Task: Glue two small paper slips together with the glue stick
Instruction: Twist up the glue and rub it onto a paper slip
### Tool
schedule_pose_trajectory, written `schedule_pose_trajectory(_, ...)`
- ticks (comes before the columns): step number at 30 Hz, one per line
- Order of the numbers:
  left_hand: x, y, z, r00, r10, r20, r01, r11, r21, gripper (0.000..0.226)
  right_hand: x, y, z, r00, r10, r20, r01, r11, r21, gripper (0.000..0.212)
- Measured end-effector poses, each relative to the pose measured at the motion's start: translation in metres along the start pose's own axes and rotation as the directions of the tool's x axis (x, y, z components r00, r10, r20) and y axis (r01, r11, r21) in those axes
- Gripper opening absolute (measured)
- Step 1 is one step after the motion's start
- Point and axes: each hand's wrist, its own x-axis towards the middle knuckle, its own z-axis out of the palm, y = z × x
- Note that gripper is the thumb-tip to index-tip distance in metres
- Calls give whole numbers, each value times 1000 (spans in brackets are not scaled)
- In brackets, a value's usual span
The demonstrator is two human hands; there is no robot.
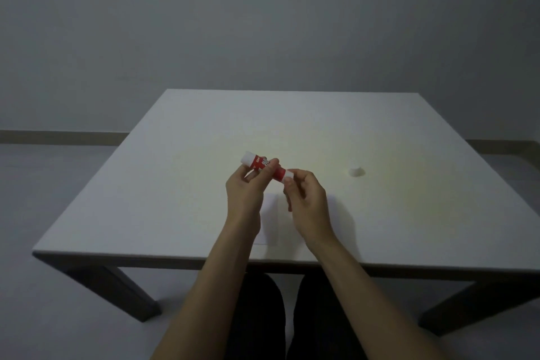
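A red and white glue stick (264, 167) is held level above the white table (175, 184). My left hand (248, 193) grips its red body, with the white end pointing left. My right hand (304, 199) pinches the stick's white right end between thumb and fingers. A white cap (356, 171) lies on the table to the right of my hands. Below my hands a white paper slip (270, 219) lies flat near the front edge, partly covered by my wrists. A second slip is hard to tell apart from the table.
The table's front edge (204, 257) runs just below the slip, with my dark-clothed legs (263, 316) under it. A grey wall stands behind the table and grey floor lies on both sides.
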Motion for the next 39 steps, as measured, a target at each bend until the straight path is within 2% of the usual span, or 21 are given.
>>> schedule_pose_trajectory(3,-1,-1,-1,1000,6,25,-6,1000,14,15,1,-4,0,982,185,32,-187,979,80,23)
schedule_pose_trajectory(8,-3,-2,-1,989,98,109,-106,992,70,14,6,-10,2,879,470,76,-476,872,115,46)
schedule_pose_trajectory(12,-4,3,1,963,147,225,-166,984,68,13,6,-14,-4,746,638,190,-653,647,395,55)
schedule_pose_trajectory(14,-5,4,2,959,147,241,-165,985,57,13,6,-15,-6,743,639,198,-650,620,438,58)
schedule_pose_trajectory(15,-5,3,2,960,153,233,-171,983,61,14,5,-15,-6,772,613,168,-618,662,423,57)
schedule_pose_trajectory(18,-1,2,1,967,183,179,-199,977,76,13,1,-14,-3,933,360,15,-351,898,266,36)
schedule_pose_trajectory(20,2,3,1,969,187,163,-195,980,34,14,-5,-11,0,983,180,-30,-169,958,233,22)
schedule_pose_trajectory(21,3,4,1,967,189,169,-195,981,14,15,-7,-11,1,988,146,-40,-132,961,243,20)
schedule_pose_trajectory(23,5,6,0,961,192,198,-197,980,4,16,-6,-11,2,983,179,-31,-162,940,300,21)
schedule_pose_trajectory(25,5,6,-3,949,183,255,-187,982,-10,16,-2,-12,1,953,299,40,-292,882,370,29)
schedule_pose_trajectory(29,3,7,-9,910,176,376,-187,982,-6,17,3,-16,-2,809,547,214,-583,701,410,48)
schedule_pose_trajectory(31,1,7,-9,890,172,422,-188,982,-4,20,2,-15,-2,734,614,290,-673,605,425,57)
schedule_pose_trajectory(33,1,8,-9,881,171,441,-183,983,-14,22,2,-15,-2,694,632,345,-715,546,436,61)
schedule_pose_trajectory(35,2,8,-10,885,170,434,-185,983,-8,21,2,-15,-2,711,607,354,-699,557,448,60)
schedule_pose_trajectory(37,3,8,-11,895,171,411,-188,982,2,18,4,-15,-4,796,519,312,-604,650,461,52)
schedule_pose_trajectory(39,4,8,-12,908,170,384,-181,983,-9,15,4,-16,-6,883,371,288,-467,756,459,34)
